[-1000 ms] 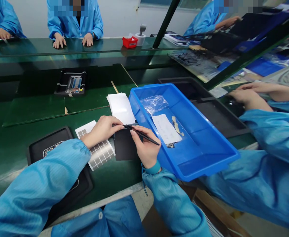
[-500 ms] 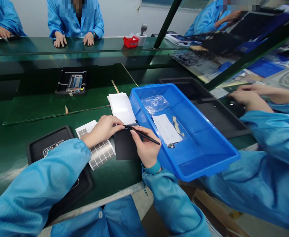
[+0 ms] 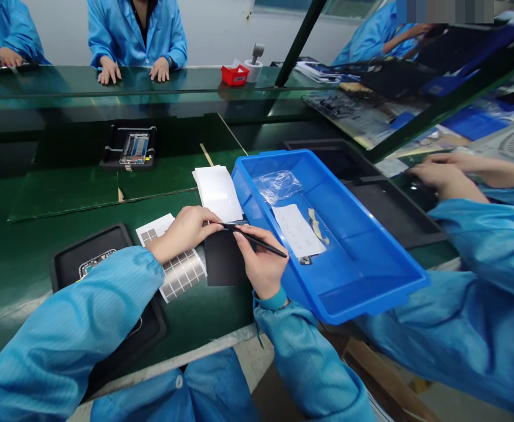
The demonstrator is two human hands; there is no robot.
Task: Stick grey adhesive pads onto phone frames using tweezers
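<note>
My right hand [image 3: 263, 266] grips slim black tweezers [image 3: 262, 241] much like a pen, their tip pointing left. My left hand [image 3: 189, 231] is closed in a pinch at that tip; whatever small piece may be between its fingertips is hidden. Under both hands lies a black sheet [image 3: 225, 264], with a stack of white sheets [image 3: 219, 190] just beyond. Beneath my left wrist is a curled sheet of grey square stickers [image 3: 184, 275]. My left sleeve partly covers a black tray [image 3: 70, 252] with a phone part [image 3: 96, 262] in it.
A blue bin [image 3: 371, 258] stands right of my hand, holding clear plastic, paper and scraps. Farther back, another black tray [image 3: 107, 152] carries an opened phone [image 3: 134, 148]. A co-worker's hands [image 3: 448, 176] are at the right. A green post [image 3: 298, 44] rises behind.
</note>
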